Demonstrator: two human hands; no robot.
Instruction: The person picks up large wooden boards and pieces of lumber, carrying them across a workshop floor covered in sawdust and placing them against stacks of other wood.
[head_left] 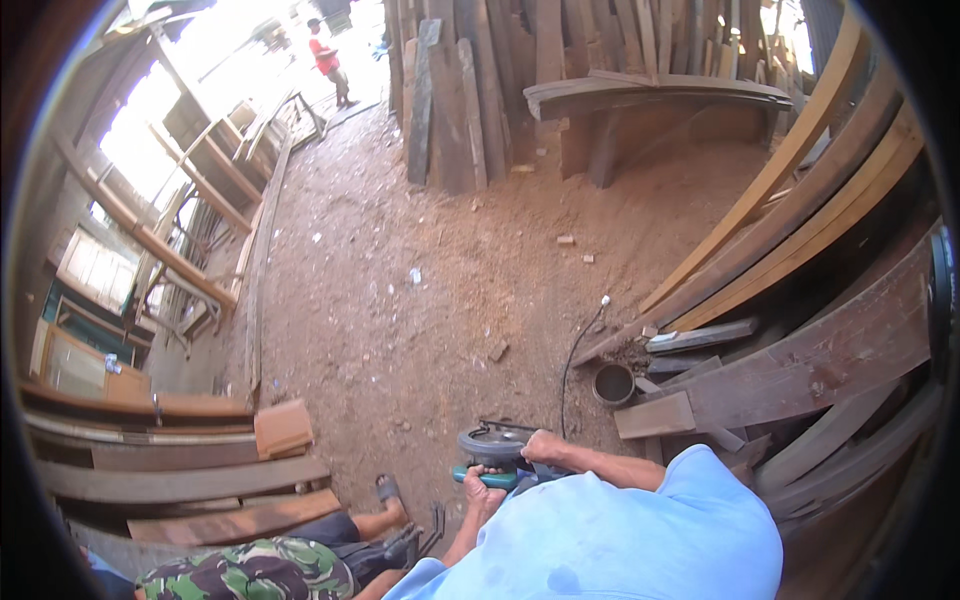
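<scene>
In front of my blue-shirted body I have a hand-held circular saw [497, 447], with a grey round guard and a green handle. My left hand [487, 490] is closed round that green handle. Closed at the right edge of the round guard is my right hand [543, 448]; its fingers are partly hidden, and what they grip does not show. A black power cord [566, 385] runs from beside the saw over the dirt floor to a pale plug end [605, 300].
A dark round pot [613, 384] stands right of the cord, beside stacked planks [800, 375]. Left, someone in camouflage clothing [250, 572] sits close by, near more boards [190, 482]. Timber [470, 110] leans at the back. A person in red [324, 58] stands far off.
</scene>
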